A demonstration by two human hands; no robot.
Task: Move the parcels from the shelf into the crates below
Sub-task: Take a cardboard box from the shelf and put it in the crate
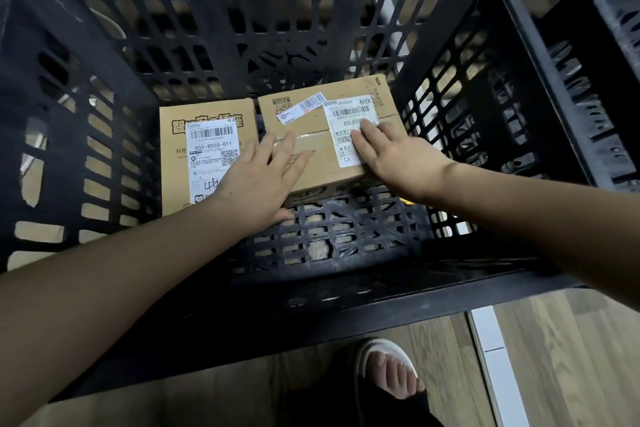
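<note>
Two brown cardboard parcels lie side by side on the floor of a black slatted crate (460, 291). The left parcel (176, 163) carries a white shipping label. The right parcel (311, 128) has a white label and barcode stickers on top. My left hand (263, 177) rests flat across the gap, with straight fingers on the right parcel's top. My right hand (391, 152) lies flat on the right parcel's label, fingers straight. Neither hand grips anything.
A second black crate (609, 45) stands at the right. Below the crate's near rim lies a wooden floor (571, 357), with a sandalled foot (388, 367) and a white strip (491, 350) on it. The crate floor in front of the parcels is bare.
</note>
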